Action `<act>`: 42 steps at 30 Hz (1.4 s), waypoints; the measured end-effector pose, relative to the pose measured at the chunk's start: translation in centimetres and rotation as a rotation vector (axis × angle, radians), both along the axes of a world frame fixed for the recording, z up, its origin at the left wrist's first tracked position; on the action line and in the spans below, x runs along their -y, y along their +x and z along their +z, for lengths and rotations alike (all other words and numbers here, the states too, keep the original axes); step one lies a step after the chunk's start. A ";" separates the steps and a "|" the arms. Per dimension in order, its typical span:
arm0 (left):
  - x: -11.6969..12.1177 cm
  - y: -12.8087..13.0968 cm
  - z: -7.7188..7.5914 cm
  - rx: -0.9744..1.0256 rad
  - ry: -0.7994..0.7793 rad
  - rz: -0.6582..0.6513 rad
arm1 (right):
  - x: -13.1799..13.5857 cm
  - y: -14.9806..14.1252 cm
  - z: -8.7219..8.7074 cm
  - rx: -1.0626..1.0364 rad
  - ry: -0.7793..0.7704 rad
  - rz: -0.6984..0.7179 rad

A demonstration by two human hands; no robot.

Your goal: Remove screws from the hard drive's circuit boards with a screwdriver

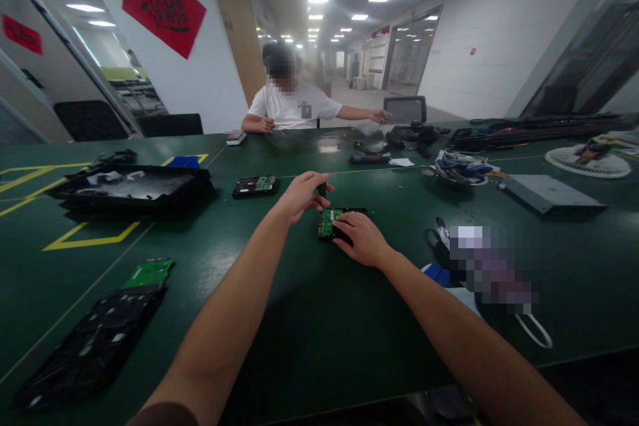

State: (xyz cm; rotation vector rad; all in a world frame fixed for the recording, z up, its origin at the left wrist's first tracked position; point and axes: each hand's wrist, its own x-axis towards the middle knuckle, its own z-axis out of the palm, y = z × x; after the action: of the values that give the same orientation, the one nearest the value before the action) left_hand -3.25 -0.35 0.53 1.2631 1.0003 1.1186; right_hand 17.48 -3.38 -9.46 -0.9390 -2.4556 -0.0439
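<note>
A hard drive [327, 225] lies on the green table in front of me, its green circuit board facing up. My left hand [305, 196] grips a dark screwdriver [322, 190] with a bit of yellow on its handle. The tool stands roughly upright over the board's left part; I cannot make out its tip. My right hand [363, 237] holds the drive from the right, with fingers across its top and the thumb at the near edge. That hand covers much of the drive's right half.
Another hard drive [255, 185] sits to the left. Stacked black trays [150, 196] stand further left, and several drives in a row [94, 333] lie nearer. Bundled cables [456, 170], a grey metal box [552, 193] and a white round part [586, 161] are right. A person [294, 106] sits opposite.
</note>
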 end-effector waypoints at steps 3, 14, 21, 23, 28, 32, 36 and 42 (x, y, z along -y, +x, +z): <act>-0.2 -0.1 -0.1 0.004 -0.007 0.016 | 0.0 -0.1 0.1 0.008 0.001 -0.006; -0.4 -0.3 0.0 -0.022 -0.033 0.051 | 0.2 -0.1 0.4 -0.011 -0.026 -0.014; -0.9 0.5 -0.7 -0.293 0.198 0.238 | 0.2 -0.1 0.3 -0.012 -0.017 -0.011; -1.0 0.6 -0.9 -0.346 0.251 0.271 | 0.1 -0.1 0.2 -0.014 -0.012 -0.011; -0.5 0.6 -0.8 -0.492 0.380 0.259 | 0.1 -0.1 0.1 -0.024 -0.007 -0.009; -0.1 0.6 -0.8 -0.608 0.504 0.306 | 0.3 -0.1 0.2 -0.033 -0.007 -0.009; -0.1 0.7 -1.0 -0.634 0.532 0.351 | 0.5 -0.3 0.5 -0.070 -0.002 -0.024; -0.1 0.7 -0.7 -0.611 0.516 0.352 | -1.1 1.3 0.5 -0.316 0.024 -0.456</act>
State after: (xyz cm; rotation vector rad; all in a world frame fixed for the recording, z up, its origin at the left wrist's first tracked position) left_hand -2.56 -0.24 -0.22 1.9717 1.4865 1.3443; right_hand 18.80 -2.32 -8.95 -1.3633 -1.9143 -0.0750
